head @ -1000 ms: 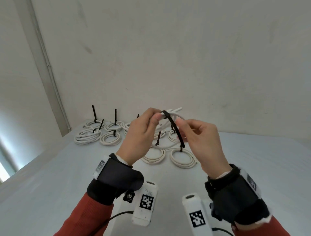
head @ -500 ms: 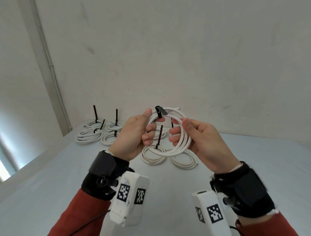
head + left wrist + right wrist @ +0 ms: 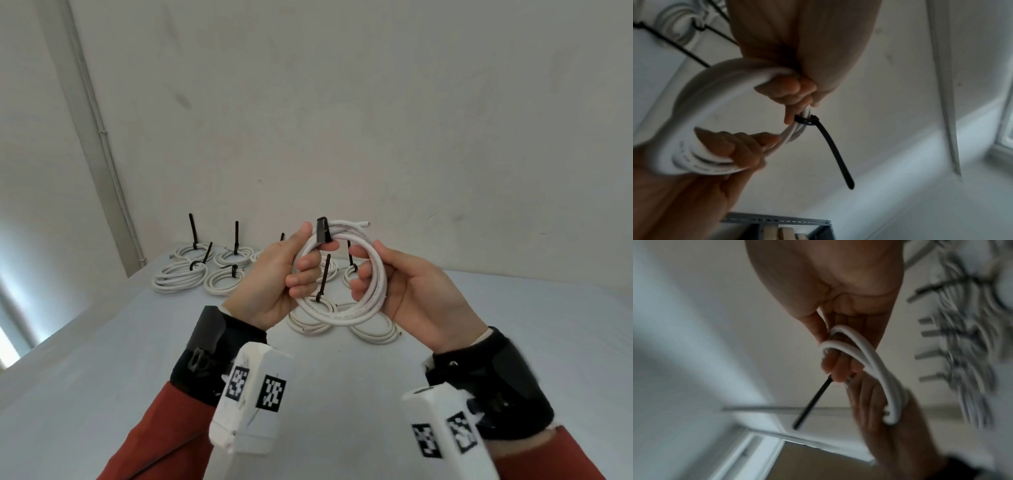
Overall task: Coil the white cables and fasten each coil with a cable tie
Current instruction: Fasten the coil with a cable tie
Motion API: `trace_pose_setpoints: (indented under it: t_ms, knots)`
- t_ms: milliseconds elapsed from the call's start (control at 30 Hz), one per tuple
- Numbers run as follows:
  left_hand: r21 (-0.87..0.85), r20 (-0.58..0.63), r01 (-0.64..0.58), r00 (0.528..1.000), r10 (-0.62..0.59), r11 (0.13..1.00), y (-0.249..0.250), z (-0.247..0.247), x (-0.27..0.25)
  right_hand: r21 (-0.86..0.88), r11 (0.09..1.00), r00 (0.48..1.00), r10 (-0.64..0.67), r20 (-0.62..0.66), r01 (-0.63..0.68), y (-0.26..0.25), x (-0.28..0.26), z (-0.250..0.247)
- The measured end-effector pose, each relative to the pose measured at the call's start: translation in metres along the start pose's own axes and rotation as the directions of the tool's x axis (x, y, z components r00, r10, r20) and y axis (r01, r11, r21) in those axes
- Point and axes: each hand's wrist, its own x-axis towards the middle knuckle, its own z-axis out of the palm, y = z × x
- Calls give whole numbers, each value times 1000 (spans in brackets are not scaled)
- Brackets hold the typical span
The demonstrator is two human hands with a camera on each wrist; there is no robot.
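Over grey table, round white coil bears black cable tie.

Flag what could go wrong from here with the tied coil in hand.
The cable end pokes free past the cable tie; it may spring out of the coil. The tie's long tail could snag the upright tails of the finished coils when set among them.

Head above, wrists close, shared coil
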Motion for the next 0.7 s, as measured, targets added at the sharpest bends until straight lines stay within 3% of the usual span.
trace_pose_setpoints:
  t_ms: [67,133,200,267,300,367,500,567,633,700]
  knots:
    - [63,-30,-17,999,19,998,0,-3,1,-253,956,981,-175,-89,148,2,3,-6]
    - [108,-43,-23,999,27,994,-1,-3,0,-522,803,913,-394,-103,288,3,5,-12]
    - [141,-49,-20,998,27,990,-3,-3,0,-797,460,821,-566,77,392,2,6,-18]
    - [180,-51,-17,998,27,984,-4,-2,0,-893,121,748,-600,283,434,3,8,-23]
    - [203,-51,-17,998,28,979,-5,-2,0,-903,23,736,-589,334,429,3,9,-24]
    - [255,-45,-23,998,35,967,-6,0,0,-914,-71,739,-565,367,400,5,9,-25]
    - [332,-27,-53,997,66,942,-5,1,-3,-922,-142,755,-537,377,359,6,9,-22]
    - [359,-14,-63,997,73,931,-4,0,-3,-930,-98,782,-514,352,354,5,7,-21]
    - [386,16,-76,997,76,919,-2,-3,-4,-938,82,841,-475,260,336,1,5,-21]
    - [409,59,-89,996,71,908,1,-5,-5,-864,390,915,-364,172,317,-5,4,-22]
